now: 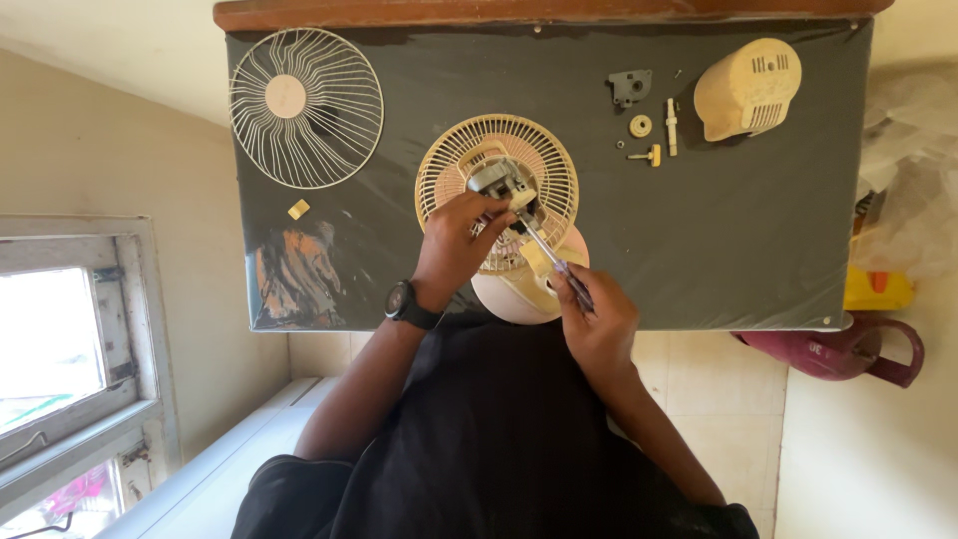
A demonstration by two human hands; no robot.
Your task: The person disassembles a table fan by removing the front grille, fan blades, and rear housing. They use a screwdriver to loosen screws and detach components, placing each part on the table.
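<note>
A small cream table fan (519, 289) lies on a dark table (699, 240), its rear grille (496, 150) up and its grey motor (499, 180) bared. My left hand (454, 240), with a black watch on the wrist, grips the motor at the grille's middle. My right hand (594, 309) is closed round the handle of a screwdriver (547, 252). The tool's tip rests at the motor, close to my left fingers.
The white front grille (306, 108) lies at the table's back left, with a small cream clip (298, 209) below it. At back right are the cream motor cover (746, 88), a grey bracket (630, 87) and several small parts (654, 130). A maroon jug (848, 349) stands beyond the right edge.
</note>
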